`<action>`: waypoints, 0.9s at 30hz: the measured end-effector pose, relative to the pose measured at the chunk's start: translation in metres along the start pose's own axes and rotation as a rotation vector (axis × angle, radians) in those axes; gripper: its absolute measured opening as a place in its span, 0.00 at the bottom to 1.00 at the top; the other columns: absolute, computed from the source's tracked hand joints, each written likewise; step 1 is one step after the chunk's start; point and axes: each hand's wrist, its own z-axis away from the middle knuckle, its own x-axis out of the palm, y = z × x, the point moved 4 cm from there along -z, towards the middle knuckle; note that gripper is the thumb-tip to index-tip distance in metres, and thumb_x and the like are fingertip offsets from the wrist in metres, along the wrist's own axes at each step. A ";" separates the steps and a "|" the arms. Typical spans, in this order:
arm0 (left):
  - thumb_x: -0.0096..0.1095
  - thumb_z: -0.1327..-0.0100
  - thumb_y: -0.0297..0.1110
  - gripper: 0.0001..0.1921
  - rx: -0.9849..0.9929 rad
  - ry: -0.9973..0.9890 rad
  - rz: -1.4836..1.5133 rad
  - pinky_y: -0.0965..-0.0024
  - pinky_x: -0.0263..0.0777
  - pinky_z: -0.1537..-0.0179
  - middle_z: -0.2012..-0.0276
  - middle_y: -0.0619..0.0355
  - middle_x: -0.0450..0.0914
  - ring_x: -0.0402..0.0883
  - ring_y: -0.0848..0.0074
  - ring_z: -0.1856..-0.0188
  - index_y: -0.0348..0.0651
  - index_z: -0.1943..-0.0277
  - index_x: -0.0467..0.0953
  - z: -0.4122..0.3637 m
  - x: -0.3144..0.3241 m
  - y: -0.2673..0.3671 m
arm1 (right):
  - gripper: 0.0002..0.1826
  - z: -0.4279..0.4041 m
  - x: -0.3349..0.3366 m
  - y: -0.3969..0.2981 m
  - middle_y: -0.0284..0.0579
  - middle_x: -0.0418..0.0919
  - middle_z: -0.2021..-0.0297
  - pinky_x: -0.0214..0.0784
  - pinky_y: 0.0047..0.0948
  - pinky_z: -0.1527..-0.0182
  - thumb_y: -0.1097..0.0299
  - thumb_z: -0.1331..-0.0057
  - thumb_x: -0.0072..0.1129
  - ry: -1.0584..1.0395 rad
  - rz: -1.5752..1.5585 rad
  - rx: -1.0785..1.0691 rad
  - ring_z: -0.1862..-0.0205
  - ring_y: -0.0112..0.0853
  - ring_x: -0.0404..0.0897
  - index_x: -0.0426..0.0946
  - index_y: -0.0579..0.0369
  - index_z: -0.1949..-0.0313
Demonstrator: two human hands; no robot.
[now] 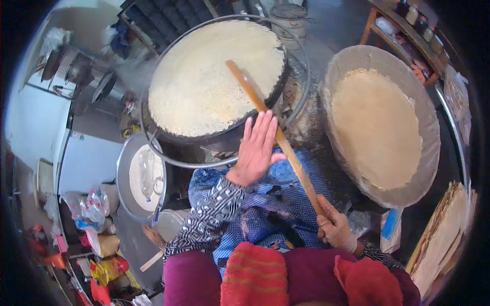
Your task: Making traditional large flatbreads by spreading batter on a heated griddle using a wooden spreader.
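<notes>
A wide round griddle bears a pale sheet of batter or flatbread (206,72) with a ragged edge, in front of me. My right hand (335,223) grips the near end of a long flat wooden stick (294,157). The stick slants up and leftward, its far end over the pale sheet. Flat and stretched out, my left hand (254,149) lies along the left side of the stick by the griddle's near rim. Its fingertips overlap the stick; whether they press on it I cannot tell. Its thumb stands apart, and it holds nothing.
A metal ring (306,84) surrounds the griddle. To the right, a plastic-lined basin (428,153) holds a round of tan flatbread or dough. On the left, a metal basin (124,183) contains pale meal and a cut plastic bottle (146,176). A brush (153,235) lies near my left sleeve.
</notes>
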 end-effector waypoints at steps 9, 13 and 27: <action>0.50 0.48 0.61 0.41 0.154 -0.130 -0.187 0.55 0.59 0.34 0.45 0.41 0.70 0.67 0.49 0.38 0.25 0.46 0.66 -0.050 0.060 -0.094 | 0.29 -0.086 0.030 -0.017 0.32 0.63 0.85 0.54 0.19 0.85 0.65 0.26 0.38 -0.251 -0.348 0.033 0.87 0.19 0.61 0.46 0.50 0.28; 0.52 0.46 0.58 0.36 0.174 -0.118 -0.197 0.55 0.60 0.35 0.46 0.41 0.70 0.68 0.49 0.40 0.29 0.50 0.68 -0.074 0.052 -0.155 | 0.29 -0.141 0.055 -0.039 0.31 0.60 0.88 0.52 0.21 0.85 0.64 0.26 0.37 -0.381 -0.685 0.075 0.89 0.19 0.57 0.45 0.45 0.28; 0.57 0.40 0.50 0.28 -0.199 -0.126 -0.221 0.57 0.62 0.37 0.45 0.39 0.71 0.67 0.50 0.39 0.31 0.48 0.69 -0.025 0.000 -0.320 | 0.29 -0.276 0.109 -0.144 0.29 0.56 0.87 0.55 0.20 0.85 0.68 0.27 0.42 -0.418 -0.162 -0.089 0.88 0.17 0.59 0.48 0.52 0.29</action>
